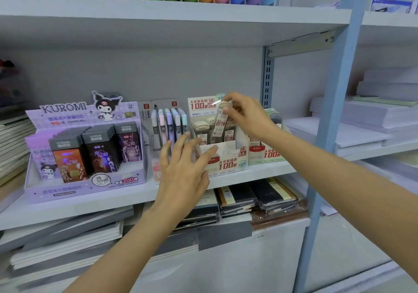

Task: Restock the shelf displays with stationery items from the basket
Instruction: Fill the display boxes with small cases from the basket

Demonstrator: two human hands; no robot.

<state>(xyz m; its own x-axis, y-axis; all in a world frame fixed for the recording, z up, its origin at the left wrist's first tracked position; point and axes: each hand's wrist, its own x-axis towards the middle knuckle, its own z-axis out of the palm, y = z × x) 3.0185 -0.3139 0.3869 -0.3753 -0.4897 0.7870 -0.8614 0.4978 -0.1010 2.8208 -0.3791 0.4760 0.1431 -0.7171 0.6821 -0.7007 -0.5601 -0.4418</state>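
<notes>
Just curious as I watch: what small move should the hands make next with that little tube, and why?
Probably lower the lead tube into the white display box. The right hand pinches it by its top, tilted above rows of matching tubes, while the left hand rests open against the box front, seemingly steadying it.

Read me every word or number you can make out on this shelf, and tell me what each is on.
"KUROMI": purple display box, header.
"2B 0.5", "200": same box, front.
"100", "2B", "M&G": white-and-red lead refill box, header.
"100", "2B 0.5": its front.
Too blurred: lead refill tube in right hand, dark cases small print.
</notes>
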